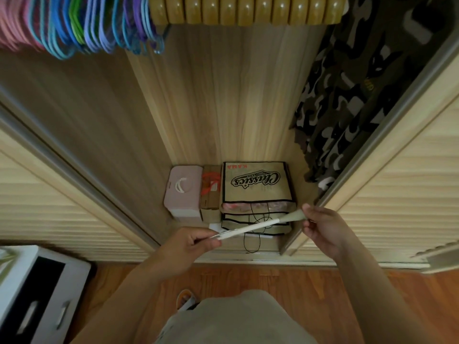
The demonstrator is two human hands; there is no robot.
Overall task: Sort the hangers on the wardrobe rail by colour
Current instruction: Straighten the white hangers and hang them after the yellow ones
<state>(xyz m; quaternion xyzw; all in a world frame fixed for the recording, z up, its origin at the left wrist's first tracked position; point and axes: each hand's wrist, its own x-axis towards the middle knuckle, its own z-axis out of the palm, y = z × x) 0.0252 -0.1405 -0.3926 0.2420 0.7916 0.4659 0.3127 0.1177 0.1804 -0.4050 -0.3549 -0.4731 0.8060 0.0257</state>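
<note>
While our left hand [196,240] pinches one end and our right hand [320,223] the other of a pale hanger [258,225], low at six o'clock, well below the coloured hangers [82,28] at eleven, we judge it light, stiff, best held near its ends.

I am seeing pink hangers [12,23] beside blue, green and purple hangers [99,26], then glossy yellow-tan wooden hangers [246,11]. A camouflage garment [352,90] is showing brown, grey, black. A pale pink case [183,192] is sitting below.
</note>
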